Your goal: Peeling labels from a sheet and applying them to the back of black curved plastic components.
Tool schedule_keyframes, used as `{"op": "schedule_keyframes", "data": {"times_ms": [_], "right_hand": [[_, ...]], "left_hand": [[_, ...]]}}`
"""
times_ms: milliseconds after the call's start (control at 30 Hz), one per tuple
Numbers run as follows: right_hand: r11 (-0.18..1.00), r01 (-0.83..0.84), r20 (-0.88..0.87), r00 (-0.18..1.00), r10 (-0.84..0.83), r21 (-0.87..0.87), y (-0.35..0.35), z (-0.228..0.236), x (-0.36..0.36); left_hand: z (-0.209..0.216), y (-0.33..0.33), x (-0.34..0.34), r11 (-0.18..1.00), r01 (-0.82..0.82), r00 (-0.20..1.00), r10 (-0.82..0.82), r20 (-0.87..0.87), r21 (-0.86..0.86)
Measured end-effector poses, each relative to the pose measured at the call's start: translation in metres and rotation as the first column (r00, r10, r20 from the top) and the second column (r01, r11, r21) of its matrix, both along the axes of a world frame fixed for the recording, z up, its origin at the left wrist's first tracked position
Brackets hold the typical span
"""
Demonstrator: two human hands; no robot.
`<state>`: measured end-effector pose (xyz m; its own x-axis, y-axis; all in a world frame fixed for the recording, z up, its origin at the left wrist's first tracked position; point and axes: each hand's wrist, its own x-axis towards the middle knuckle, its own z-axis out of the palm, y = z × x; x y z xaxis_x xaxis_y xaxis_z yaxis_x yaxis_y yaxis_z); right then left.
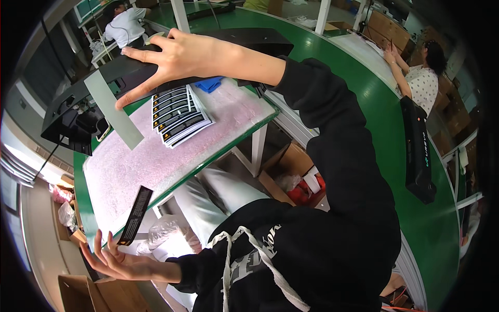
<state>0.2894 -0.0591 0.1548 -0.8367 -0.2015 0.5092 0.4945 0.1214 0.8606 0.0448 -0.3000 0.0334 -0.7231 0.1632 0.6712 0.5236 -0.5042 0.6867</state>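
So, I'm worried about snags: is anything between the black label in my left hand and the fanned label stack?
Nothing visible: only the pinkish mat shows between the black label in your left hand and the fanned label stack. The pale strip by your right hand is left of the stack.

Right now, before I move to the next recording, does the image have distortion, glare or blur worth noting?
Head view: fisheye distortion bows the green table, and the corners fall to black; head view: the pale mat brightens toward washed-out near its lower-left end; head view: the left hand and right hand keep readable outlines, without strong blur.
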Motion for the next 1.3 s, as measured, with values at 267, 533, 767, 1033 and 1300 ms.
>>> {"op": "schedule_keyframes", "data": {"times_ms": [267,533,767,1033,1300], "right_hand": [[0.951,-0.228,0.148,0.954,0.261,-0.207,0.009,-0.046,-0.063],[0.835,-0.391,-0.254,0.916,0.311,-0.387,-0.04,-0.089,-0.064],[0.651,-0.421,-0.516,0.855,0.053,-0.632,-0.051,-0.111,0.017],[0.799,-0.197,-0.671,0.673,-0.312,-0.569,-0.071,-0.082,0.117],[-0.181,-0.903,-0.91,0.409,-0.075,-0.391,-0.06,-0.029,0.093]], "left_hand": [[-0.019,0.076,-0.009,0.796,0.526,0.847,-0.524,0.092,-0.299],[-0.016,0.134,0.024,0.665,0.716,0.693,-0.638,0.336,-0.215],[0.004,0.115,0.044,0.684,0.649,0.761,-0.597,0.256,-0.334],[0.009,0.113,0.076,0.513,0.742,0.628,-0.757,0.18,-0.431],[0.009,0.107,0.079,0.356,0.879,0.448,-0.846,0.29,-0.318]]}}
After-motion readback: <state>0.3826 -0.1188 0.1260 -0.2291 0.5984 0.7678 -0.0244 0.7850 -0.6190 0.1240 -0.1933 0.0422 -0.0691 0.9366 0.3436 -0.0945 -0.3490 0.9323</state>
